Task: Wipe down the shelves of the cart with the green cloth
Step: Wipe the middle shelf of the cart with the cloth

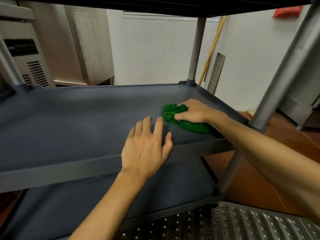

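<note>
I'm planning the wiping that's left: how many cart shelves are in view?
3. The top shelf, seen from below at the upper edge; the middle shelf, where the right hand holds the green cloth; the bottom shelf beneath it. Others may lie out of frame.

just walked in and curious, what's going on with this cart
A person is wiping the cart's middle shelf. Their right hand grips a bunched green cloth and presses it onto the shelf near its right end. The left hand lies open, fingers spread, at the shelf's front edge, apparently for support. The lower shelf sits below, and the underside of the top shelf runs along the top of the view. A wooden pole leans against the wall behind the cart.
</note>
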{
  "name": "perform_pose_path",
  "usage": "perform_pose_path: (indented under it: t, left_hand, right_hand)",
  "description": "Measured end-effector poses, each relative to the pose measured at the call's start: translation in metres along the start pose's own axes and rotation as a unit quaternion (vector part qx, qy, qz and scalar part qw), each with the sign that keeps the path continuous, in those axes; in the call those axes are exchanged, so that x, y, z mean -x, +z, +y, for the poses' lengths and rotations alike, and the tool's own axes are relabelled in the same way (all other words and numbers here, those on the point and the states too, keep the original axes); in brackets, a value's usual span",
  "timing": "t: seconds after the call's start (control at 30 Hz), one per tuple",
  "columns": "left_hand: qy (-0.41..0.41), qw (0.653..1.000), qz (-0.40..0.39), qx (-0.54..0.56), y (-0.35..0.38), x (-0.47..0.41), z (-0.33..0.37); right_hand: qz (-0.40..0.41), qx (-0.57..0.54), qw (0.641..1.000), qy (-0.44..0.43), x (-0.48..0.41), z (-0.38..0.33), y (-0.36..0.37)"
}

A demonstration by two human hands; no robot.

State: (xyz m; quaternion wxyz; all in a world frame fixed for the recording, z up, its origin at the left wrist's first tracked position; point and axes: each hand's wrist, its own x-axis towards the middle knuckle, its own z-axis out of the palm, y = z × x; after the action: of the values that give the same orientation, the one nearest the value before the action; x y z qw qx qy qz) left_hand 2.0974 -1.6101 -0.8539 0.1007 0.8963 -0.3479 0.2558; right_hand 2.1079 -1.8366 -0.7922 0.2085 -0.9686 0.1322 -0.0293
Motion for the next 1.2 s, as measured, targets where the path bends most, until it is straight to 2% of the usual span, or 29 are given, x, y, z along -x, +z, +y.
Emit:
perform_pose_path:
  t: [0.2,0.33,0.4,0.5,0.6,0.7,0.77,0.83,0.97,1.2]
  left_hand:
    - [0.036,0.999,0.011,-0.009,-0.002,0.000,-0.005]
    - [0.024,0.999,-0.020,-0.015,-0.011,0.001,-0.011]
    - [0.015,1.000,0.006,-0.002,-0.018,0.008,-0.027]
    - [-0.010,0.998,0.055,0.005,-0.039,0.034,-0.086]
    - [-0.066,0.994,0.081,-0.021,-0.068,0.072,-0.170]
    - [-0.134,0.987,0.073,-0.055,-0.094,0.103,-0.246]
    - [-0.156,0.985,0.041,-0.063,-0.099,0.114,-0.275]
    - [-0.142,0.988,0.025,-0.063,-0.090,0.119,-0.286]
    - [-0.157,0.983,0.081,-0.053,-0.070,0.118,-0.287]
    - [-0.136,0.983,0.107,-0.058,-0.060,0.112,-0.296]
  right_hand:
    - [-0.079,-0.085,0.991,-0.067,0.057,-0.024,0.003]
    - [-0.124,-0.066,0.989,-0.051,0.065,-0.041,-0.005]
    - [-0.133,-0.064,0.987,-0.071,0.066,-0.039,-0.005]
    - [-0.114,-0.106,0.983,-0.094,0.074,-0.022,-0.009]
    - [-0.101,-0.204,0.970,-0.084,0.080,0.016,-0.027]
    - [-0.125,-0.184,0.971,-0.090,0.078,0.035,-0.026]
    - [-0.132,-0.180,0.969,-0.108,0.073,0.027,-0.016]
    - [-0.141,-0.189,0.961,-0.146,0.068,0.010,-0.007]
    - [-0.154,-0.211,0.946,-0.190,0.056,-0.011,0.007]
    - [-0.197,-0.188,0.926,-0.262,0.029,-0.084,0.046]
